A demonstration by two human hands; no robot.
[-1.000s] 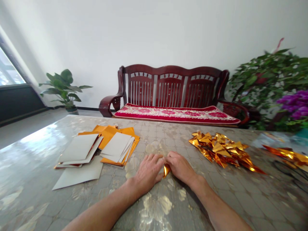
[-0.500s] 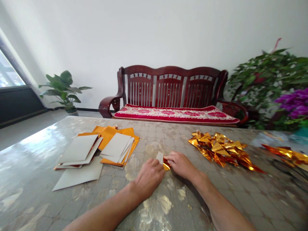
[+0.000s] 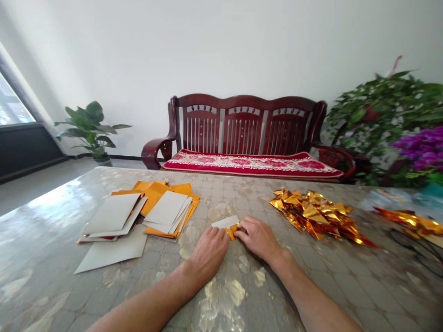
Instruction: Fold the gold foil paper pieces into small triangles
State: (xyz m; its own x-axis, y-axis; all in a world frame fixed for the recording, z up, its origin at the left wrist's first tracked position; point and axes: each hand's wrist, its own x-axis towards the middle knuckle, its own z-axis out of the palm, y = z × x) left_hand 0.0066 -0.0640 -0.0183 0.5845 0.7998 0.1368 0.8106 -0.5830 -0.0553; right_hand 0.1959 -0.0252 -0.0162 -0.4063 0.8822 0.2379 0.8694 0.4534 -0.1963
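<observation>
A small piece of gold and white paper [image 3: 225, 223] lies on the table between my hands, its white strip along the far side. My left hand [image 3: 213, 249] is closed on its near left part, fingertips pressed down. My right hand [image 3: 259, 235] pinches its right end between thumb and fingers. To the left sit a stack of grey-white sheets [image 3: 112, 214] and a stack of white and orange sheets [image 3: 168, 210]. A pile of folded gold foil pieces [image 3: 314, 212] is to the right of my right hand.
The patterned table [image 3: 166, 276] has plastic bags [image 3: 386, 199], more gold foil [image 3: 415, 222] and a black cable [image 3: 411, 244] at its right side. Behind it stand a wooden bench [image 3: 242, 124], a potted plant [image 3: 93, 129] and purple flowers [image 3: 422, 147].
The paper now shows a wider white strip lying crosswise beyond the gold part. My left hand has shifted slightly left and the fingers of both hands have changed their hold.
</observation>
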